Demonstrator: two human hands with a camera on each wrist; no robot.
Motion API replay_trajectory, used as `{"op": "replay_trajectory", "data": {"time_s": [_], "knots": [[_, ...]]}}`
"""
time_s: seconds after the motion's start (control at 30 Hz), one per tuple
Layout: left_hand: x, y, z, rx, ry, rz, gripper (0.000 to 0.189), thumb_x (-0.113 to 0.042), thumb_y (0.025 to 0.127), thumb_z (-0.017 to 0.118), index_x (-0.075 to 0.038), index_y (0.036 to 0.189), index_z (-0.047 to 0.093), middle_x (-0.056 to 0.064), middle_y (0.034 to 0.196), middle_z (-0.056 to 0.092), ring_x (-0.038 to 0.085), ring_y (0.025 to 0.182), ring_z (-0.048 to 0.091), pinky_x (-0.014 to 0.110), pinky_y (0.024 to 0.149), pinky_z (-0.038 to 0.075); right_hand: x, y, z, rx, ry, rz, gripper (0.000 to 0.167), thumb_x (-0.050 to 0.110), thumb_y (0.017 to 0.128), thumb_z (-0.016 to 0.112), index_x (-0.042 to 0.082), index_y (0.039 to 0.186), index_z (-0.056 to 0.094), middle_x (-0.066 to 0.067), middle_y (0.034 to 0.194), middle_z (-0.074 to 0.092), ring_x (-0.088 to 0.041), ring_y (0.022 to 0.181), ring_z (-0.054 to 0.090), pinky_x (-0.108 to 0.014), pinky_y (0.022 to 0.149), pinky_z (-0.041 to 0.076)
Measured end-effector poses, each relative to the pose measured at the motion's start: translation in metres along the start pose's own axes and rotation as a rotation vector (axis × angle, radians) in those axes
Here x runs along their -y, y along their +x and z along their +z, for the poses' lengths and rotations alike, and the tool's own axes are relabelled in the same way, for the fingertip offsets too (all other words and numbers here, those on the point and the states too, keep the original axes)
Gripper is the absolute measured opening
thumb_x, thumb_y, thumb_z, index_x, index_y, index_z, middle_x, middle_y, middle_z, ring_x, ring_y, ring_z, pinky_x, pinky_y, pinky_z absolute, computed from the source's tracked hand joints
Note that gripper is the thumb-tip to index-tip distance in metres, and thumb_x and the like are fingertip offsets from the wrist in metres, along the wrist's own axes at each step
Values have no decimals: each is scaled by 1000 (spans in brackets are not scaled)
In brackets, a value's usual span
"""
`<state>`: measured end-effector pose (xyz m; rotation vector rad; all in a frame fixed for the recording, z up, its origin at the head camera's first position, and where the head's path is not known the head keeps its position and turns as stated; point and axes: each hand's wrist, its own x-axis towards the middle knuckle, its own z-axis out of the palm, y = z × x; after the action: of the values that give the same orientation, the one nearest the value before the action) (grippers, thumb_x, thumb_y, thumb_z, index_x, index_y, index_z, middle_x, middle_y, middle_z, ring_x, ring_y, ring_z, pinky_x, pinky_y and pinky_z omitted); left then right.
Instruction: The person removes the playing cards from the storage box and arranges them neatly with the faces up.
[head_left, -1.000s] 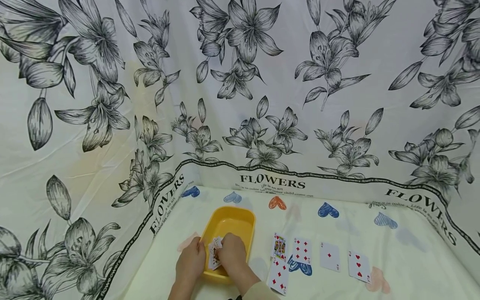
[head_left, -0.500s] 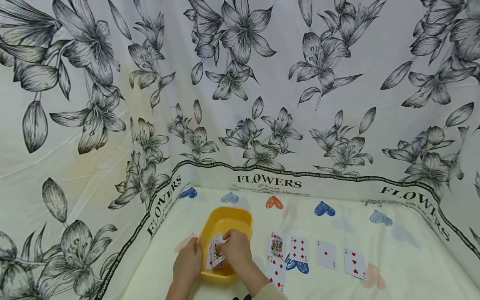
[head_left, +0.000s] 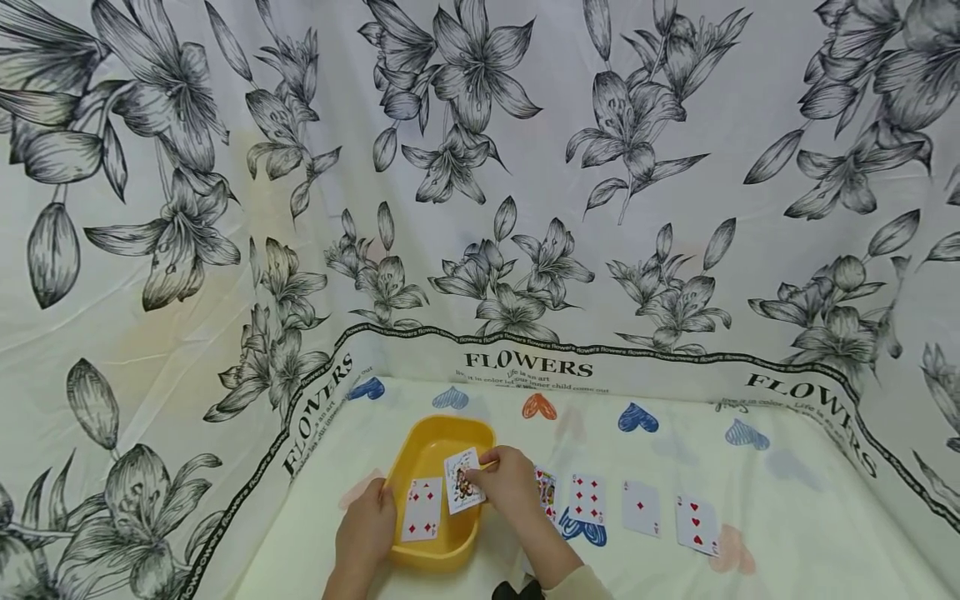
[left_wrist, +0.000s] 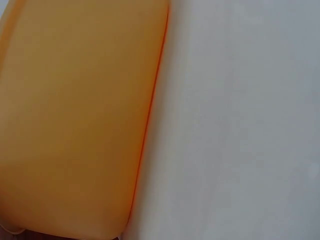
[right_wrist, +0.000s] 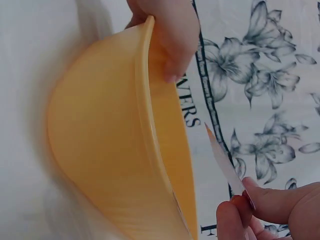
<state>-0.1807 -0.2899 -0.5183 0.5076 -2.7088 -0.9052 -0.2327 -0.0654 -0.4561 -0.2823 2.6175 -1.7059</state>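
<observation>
A yellow tray (head_left: 431,447) stands on the bed-like white cloth, and its outer wall (left_wrist: 75,110) fills much of the left wrist view. My left hand (head_left: 366,525) grips the tray's left rim, thumb inside, as the right wrist view also shows. Within the tray lies a face-up diamonds card (head_left: 422,510). My right hand (head_left: 519,490) pinches a joker card (head_left: 459,483) by its right edge, above the tray's right side. Seen from the right wrist, that card (right_wrist: 225,162) is nearly edge-on between thumb and fingers, apart from the tray.
Right of the tray runs a row of face-up cards: a king (head_left: 547,483) partly hidden by my right hand, a six of diamonds (head_left: 587,498), an ace of diamonds (head_left: 641,508) and a three of hearts (head_left: 696,523). A flower-printed curtain (head_left: 405,367) hangs behind.
My right hand has drawn the joker up from the other cards in the tray and moved right with it. My left hand keeps its grip on the rim. The head view has shifted slightly.
</observation>
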Motion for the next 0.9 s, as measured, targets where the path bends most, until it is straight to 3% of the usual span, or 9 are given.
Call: {"op": "replay_trajectory", "data": {"time_s": [0.37, 0.6, 0.9], "knots": [[-2, -1, -2, 9, -4, -5, 39, -21, 106, 43, 4, 131, 60, 23, 120, 69, 41, 100, 67, 61, 88, 50, -6, -19, -22, 1, 73, 52, 33, 11, 86, 83, -5, 110, 67, -6, 75, 65, -16, 58, 65, -31, 53, 56], [-3, 0, -3, 3, 1, 4, 38, -20, 105, 44, 4, 129, 61, 21, 115, 70, 39, 95, 68, 61, 85, 50, -18, -25, -37, -38, 16, 41, 38, 9, 87, 81, -7, 117, 64, -5, 75, 63, -15, 57, 62, -30, 52, 55], [-1, -1, -1, 7, 1, 8, 40, -21, 105, 43, 5, 131, 60, 24, 119, 69, 43, 101, 67, 62, 88, 49, -30, -39, -59, -85, -57, 55, 46, 9, 87, 81, -6, 125, 61, -2, 78, 61, -14, 63, 56, -30, 53, 49]]}}
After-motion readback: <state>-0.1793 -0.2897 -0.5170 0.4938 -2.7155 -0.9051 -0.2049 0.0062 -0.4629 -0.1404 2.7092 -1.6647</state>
